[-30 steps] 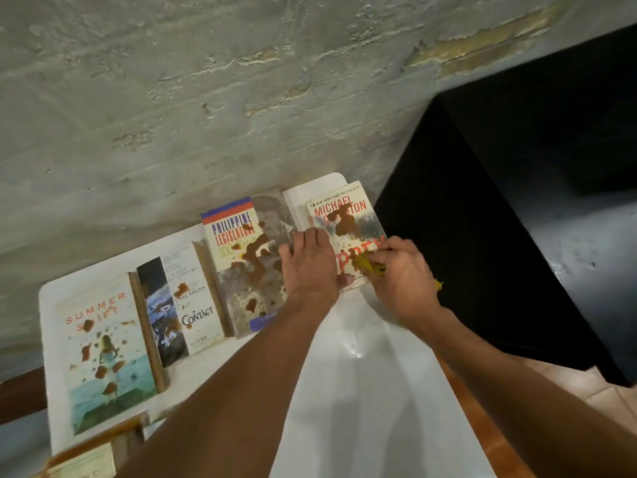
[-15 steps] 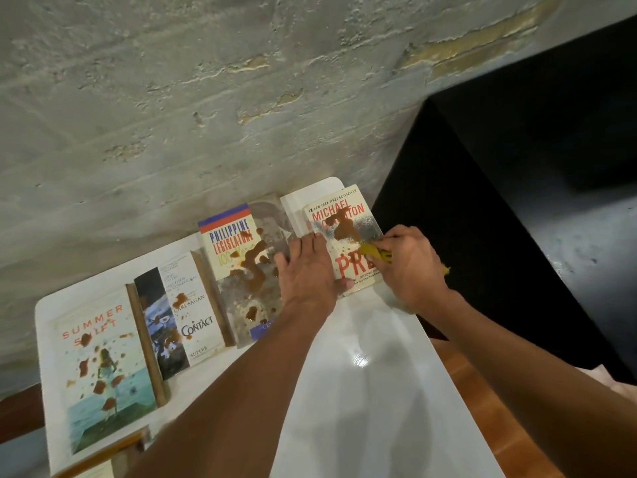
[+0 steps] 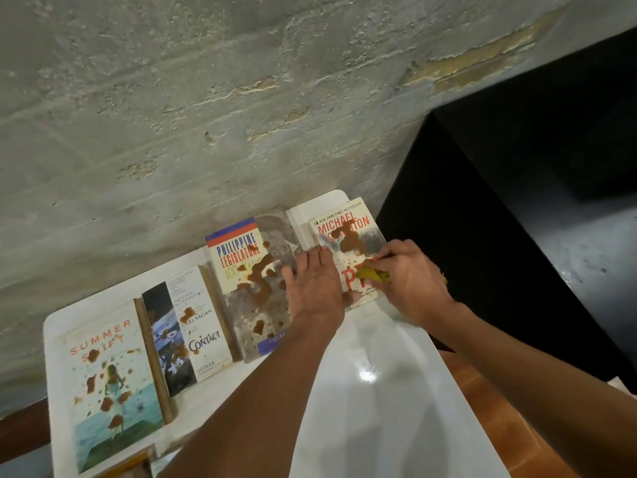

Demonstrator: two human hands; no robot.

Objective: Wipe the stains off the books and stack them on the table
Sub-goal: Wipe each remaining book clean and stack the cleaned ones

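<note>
Yellow cloth [image 3: 374, 274] is rubbing the far-right paperback [image 3: 348, 250], pinched in right-hand fingers [image 3: 389, 257]; left hand [image 3: 315, 291] lying flat, bracing it. Firm short strokes needed on that brown stain [image 3: 351, 241].

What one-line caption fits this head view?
Left hand steadies the Michael Crichton book while right hand wipes its stained cover with a yellow cloth.

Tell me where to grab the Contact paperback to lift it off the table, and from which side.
Take the Contact paperback by its near short edge, coming from the person's side. It lies flat with Summer Swift and the Philippine Legislature book close along both long sides, so only that edge, facing bare table, looks free for fingers to slip under.
</note>
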